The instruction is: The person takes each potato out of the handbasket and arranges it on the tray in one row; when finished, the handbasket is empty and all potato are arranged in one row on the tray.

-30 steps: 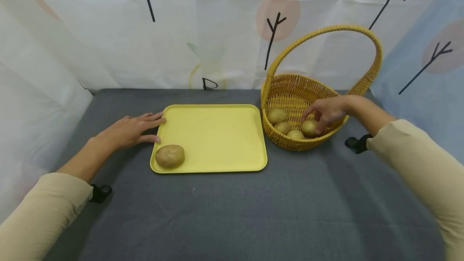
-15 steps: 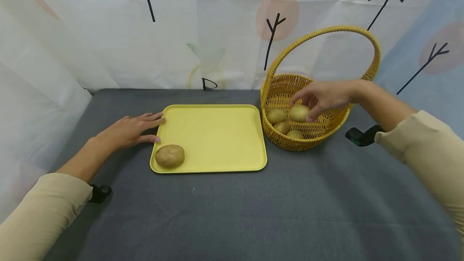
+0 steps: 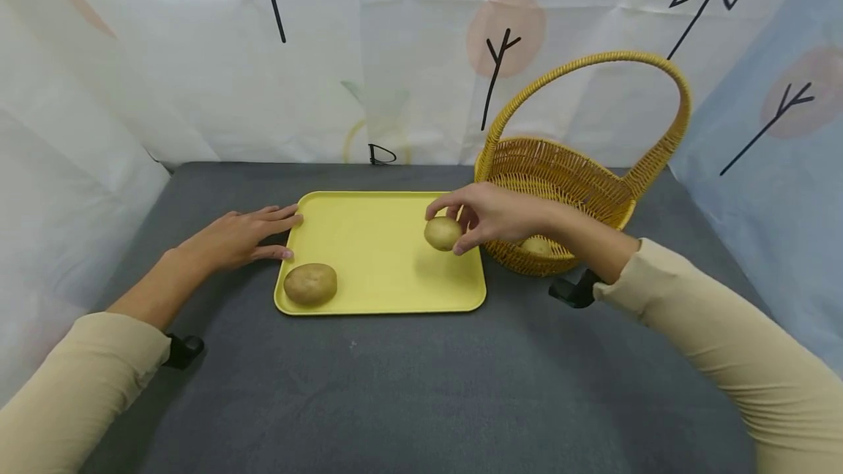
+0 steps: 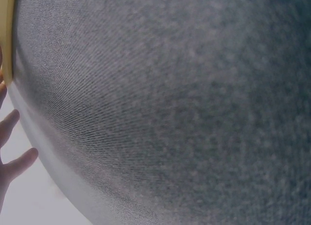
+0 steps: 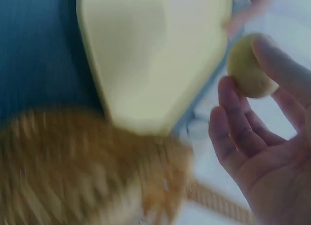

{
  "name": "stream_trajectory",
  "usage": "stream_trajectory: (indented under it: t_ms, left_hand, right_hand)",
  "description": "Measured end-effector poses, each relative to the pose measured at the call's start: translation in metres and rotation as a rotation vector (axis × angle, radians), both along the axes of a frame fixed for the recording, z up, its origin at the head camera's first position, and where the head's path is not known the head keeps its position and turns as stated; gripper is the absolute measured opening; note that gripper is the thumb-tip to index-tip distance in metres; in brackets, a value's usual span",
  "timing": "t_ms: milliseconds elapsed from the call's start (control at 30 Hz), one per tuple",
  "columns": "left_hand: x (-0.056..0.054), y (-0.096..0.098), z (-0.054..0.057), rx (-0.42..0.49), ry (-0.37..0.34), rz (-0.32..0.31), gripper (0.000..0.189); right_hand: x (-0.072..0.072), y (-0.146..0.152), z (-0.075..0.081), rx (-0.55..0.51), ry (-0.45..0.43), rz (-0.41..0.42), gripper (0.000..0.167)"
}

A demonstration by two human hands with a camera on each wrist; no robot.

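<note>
A small potato (image 3: 442,233) is pinched between the thumb and fingers of my right hand (image 3: 490,214), held above the right part of a yellow tray (image 3: 382,247). The right wrist view shows the same potato (image 5: 250,67) at the fingertips. My left hand (image 3: 240,238) rests with spread, straight fingers on the tray's left edge. A larger brown potato (image 3: 310,284) lies in the tray's near left corner. Behind my right forearm stands a yellow wicker basket (image 3: 546,159); one potato (image 3: 536,245) shows inside, and my hand and arm cover much of its inside.
The basket's tall arched handle (image 3: 593,58) rises over its right side. Dark grey cloth (image 3: 395,386) covers the table. A white patterned curtain (image 3: 415,57) hangs along the back edge.
My right hand has picked the potato up out of the basket and carried it left over the tray. My left hand and the larger potato have stayed in place.
</note>
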State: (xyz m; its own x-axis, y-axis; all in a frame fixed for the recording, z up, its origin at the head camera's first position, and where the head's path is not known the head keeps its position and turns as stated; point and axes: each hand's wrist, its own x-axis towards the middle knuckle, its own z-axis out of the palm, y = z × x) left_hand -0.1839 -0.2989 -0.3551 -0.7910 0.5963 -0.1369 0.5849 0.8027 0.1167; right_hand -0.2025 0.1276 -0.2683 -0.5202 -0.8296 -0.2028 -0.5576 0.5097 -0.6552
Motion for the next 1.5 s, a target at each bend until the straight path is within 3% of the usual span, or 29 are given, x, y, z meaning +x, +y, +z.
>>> stream_trajectory:
  t_ms: [333,600,1133,1500]
  left_hand:
    - [-0.003,-0.002,-0.004,0.000,-0.005,0.004,0.072]
    - [-0.004,-0.002,-0.005,0.010,-0.001,0.003,0.072]
    - [-0.005,0.000,-0.005,0.004,-0.015,0.011,0.073]
    - [-0.004,0.000,-0.002,0.009,-0.037,0.014,0.072]
  right_hand:
    - [0.016,-0.062,-0.061,-0.102,0.016,0.005,0.052]
    - [0.028,-0.101,-0.084,-0.142,0.040,0.004,0.052]
    - [0.032,-0.113,-0.091,-0.113,-0.004,-0.017,0.056]
    - [0.035,-0.077,-0.060,-0.026,-0.058,0.014,0.064]
